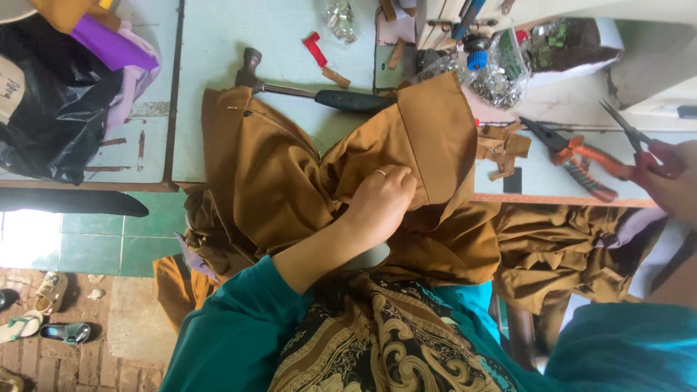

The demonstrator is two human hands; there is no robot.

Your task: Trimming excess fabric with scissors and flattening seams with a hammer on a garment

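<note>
Looking down, we see one brown garment (276, 174) spread over the near edge of the work table (218, 43) and spilling off it into the lap. Our left hand (379, 203) rests on the garment near the table's near edge, fingers curled together and pinching a fold of the brown cloth just below a flat flap that stands up from it; one ring shows on a finger. Our right hand (671, 181) is at the right edge of the view, above the table's right end, its fingers closed through the handles of one pair of scissors (635, 141) with reddish grips, the blades pointing toward the far side and slightly parted.

One pair of pliers (573, 156) with orange handles lies on the table just beside the scissors, near the near edge. One hammer (305, 91) with a black grip lies across the table behind the garment, its grip touching the cloth. Two small scraps, one red (314, 49) and one tan (335, 76), lie toward the far edge. A few brown cloth offcuts (502, 147) sit between the garment and the pliers. One clear bag of small metal pieces (501, 76) sits near the far right. One black bag (51, 109) fills the far left corner of a second table.
</note>
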